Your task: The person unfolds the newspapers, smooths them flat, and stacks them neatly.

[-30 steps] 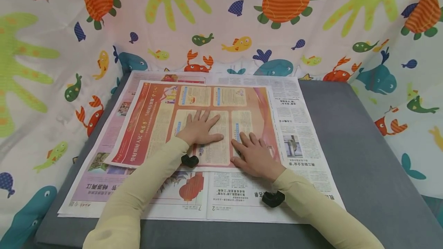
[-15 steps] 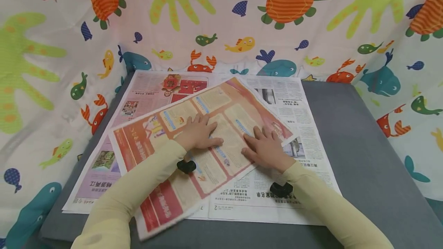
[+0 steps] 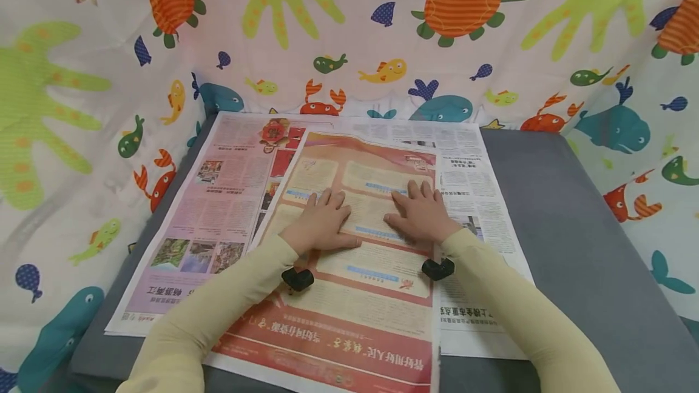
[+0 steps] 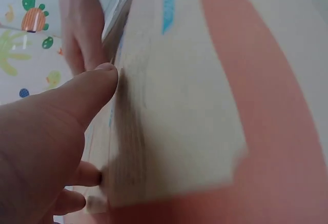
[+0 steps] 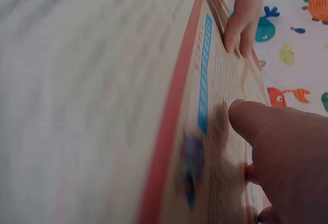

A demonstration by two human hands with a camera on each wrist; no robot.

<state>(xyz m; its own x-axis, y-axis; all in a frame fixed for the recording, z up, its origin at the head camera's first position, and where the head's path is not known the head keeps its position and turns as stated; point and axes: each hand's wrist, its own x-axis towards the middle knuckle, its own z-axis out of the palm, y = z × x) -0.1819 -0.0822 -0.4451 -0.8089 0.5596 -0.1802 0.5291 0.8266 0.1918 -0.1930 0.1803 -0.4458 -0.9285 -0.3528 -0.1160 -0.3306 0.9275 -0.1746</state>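
An orange-red newspaper sheet [image 3: 377, 293] lies lengthwise toward the person, its red headline band at the near end, which reaches past the table's front edge. On its left half rests my left hand [image 3: 321, 223], fingers spread and palm down. My right hand [image 3: 419, 214] lies flat near the sheet's right edge, its fingers pointing away. Both wrist views show the thumb of the left hand [image 4: 46, 131] and of the right hand [image 5: 294, 152] extended over the printed paper. Beneath is a larger spread newspaper [image 3: 202, 217], partly covered by the sheet.
The grey table [image 3: 568, 247] shows to the right of the papers. A white curtain [image 3: 360, 41] printed with sea animals stands behind and at both sides. Black wrist cameras sit under the left wrist [image 3: 297, 279] and right wrist [image 3: 438, 268].
The orange-red sheet has turned about a quarter turn counterclockwise under both hands, its red headline band swinging from the left to the near side. The right hand now lies slightly farther away.
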